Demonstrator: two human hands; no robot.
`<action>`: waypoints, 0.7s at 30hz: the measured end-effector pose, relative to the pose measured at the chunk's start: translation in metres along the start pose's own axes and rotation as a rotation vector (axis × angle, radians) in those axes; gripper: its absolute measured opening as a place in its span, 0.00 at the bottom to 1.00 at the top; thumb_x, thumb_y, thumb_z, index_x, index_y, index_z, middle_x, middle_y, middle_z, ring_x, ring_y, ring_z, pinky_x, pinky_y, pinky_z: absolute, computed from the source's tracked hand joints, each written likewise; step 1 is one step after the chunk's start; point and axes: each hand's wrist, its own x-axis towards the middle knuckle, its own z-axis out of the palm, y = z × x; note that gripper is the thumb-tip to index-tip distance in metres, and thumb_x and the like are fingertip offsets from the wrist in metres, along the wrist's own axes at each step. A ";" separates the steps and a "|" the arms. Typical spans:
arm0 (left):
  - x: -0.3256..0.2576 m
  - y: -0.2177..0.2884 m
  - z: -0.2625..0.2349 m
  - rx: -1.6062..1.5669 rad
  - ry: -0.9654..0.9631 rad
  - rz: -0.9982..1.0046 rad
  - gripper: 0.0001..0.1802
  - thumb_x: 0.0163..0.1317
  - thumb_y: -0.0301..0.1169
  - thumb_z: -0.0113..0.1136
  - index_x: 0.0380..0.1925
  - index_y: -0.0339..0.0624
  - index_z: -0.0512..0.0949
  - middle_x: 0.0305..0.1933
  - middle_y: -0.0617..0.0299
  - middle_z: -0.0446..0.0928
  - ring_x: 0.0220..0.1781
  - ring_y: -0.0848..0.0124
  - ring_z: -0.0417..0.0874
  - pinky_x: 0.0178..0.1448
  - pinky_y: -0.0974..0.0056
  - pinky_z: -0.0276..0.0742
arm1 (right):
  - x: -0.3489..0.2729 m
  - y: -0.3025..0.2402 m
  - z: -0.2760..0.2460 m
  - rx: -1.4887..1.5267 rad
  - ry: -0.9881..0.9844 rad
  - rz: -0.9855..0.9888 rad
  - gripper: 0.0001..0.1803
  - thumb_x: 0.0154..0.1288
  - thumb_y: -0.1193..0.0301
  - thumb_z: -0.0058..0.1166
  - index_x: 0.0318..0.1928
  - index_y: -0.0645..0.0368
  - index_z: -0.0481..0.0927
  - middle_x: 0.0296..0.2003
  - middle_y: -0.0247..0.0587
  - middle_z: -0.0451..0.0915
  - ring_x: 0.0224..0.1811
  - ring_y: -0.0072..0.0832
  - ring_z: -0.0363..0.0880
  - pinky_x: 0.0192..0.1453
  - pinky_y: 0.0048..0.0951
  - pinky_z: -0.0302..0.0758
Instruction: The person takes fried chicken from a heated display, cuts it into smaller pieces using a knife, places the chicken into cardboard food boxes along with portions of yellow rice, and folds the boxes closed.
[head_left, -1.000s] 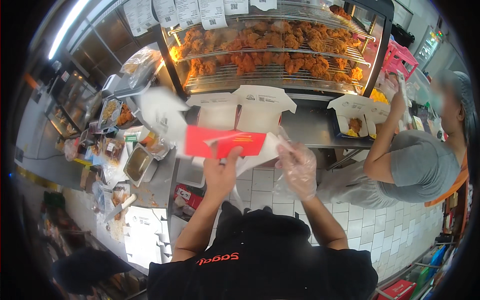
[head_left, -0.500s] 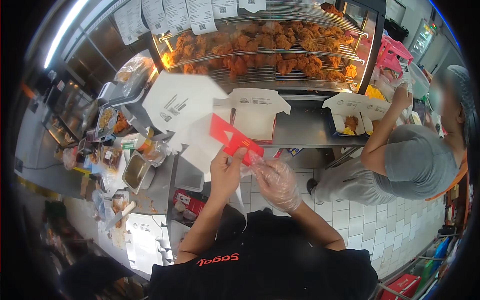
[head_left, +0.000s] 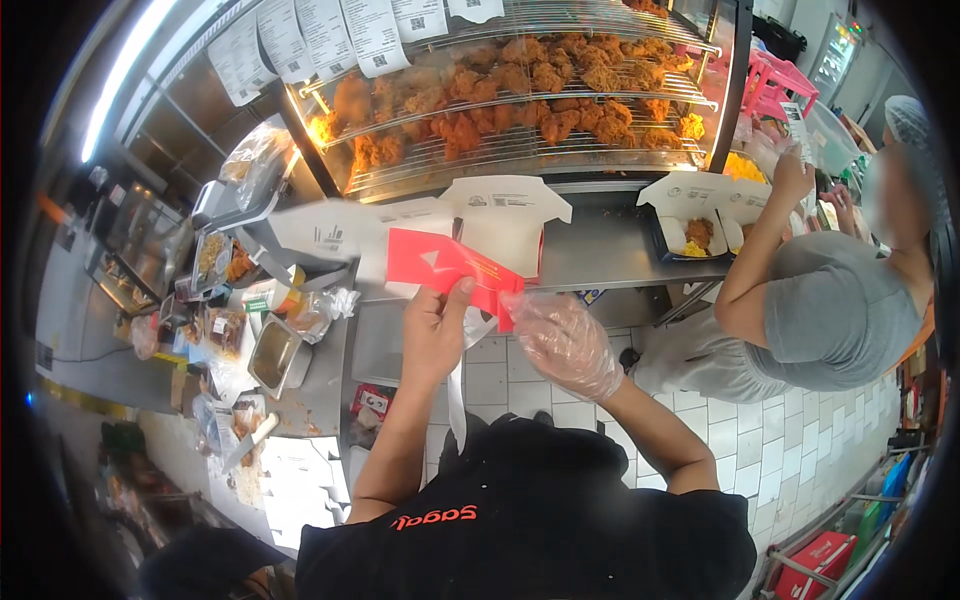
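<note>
My left hand [head_left: 435,335] is bare and grips the lower edge of a flat red and white cardboard food box [head_left: 440,264], held up in front of my chest. My right hand [head_left: 565,342], in a clear plastic glove, pinches the box's right lower corner. Behind the box an open white carton [head_left: 508,212] stands on the steel counter [head_left: 610,250]. Above it, wire racks hold many pieces of fried chicken [head_left: 520,100] in a lit warming cabinet.
A co-worker in a grey shirt [head_left: 835,315] and hairnet stands at the right, one hand [head_left: 795,180] raised by an open carton with food [head_left: 700,232]. Steel pans and sauce containers [head_left: 270,350] crowd the counter at the left. Paper slips [head_left: 370,35] hang above. White tiled floor [head_left: 800,460] lies below.
The red box has turned from tilted edge-on to flat and wide again, shifted slightly left. My gloved right hand moved up to its right corner. The view has tilted a little.
</note>
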 end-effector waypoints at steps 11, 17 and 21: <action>0.007 0.000 0.014 0.029 0.069 0.113 0.11 0.67 0.33 0.61 0.39 0.35 0.80 0.27 0.65 0.79 0.27 0.80 0.74 0.32 0.71 0.69 | 0.008 0.004 -0.010 -0.033 0.024 -0.049 0.25 0.46 0.78 0.68 0.49 0.59 0.81 0.45 0.39 0.81 0.41 0.36 0.81 0.42 0.35 0.78; -0.006 -0.005 0.027 0.345 -0.050 0.475 0.10 0.62 0.27 0.62 0.42 0.35 0.80 0.30 0.49 0.81 0.26 0.60 0.81 0.29 0.64 0.74 | 0.009 -0.006 -0.004 -0.160 0.094 0.148 0.18 0.51 0.79 0.60 0.46 0.62 0.80 0.47 0.45 0.82 0.43 0.39 0.80 0.43 0.39 0.79; -0.008 -0.017 0.028 0.302 -0.030 0.341 0.11 0.65 0.28 0.60 0.44 0.34 0.80 0.27 0.50 0.80 0.24 0.65 0.80 0.29 0.66 0.73 | 0.005 -0.014 0.009 -0.063 0.120 0.248 0.14 0.48 0.77 0.66 0.38 0.55 0.82 0.30 0.43 0.79 0.30 0.40 0.78 0.31 0.40 0.75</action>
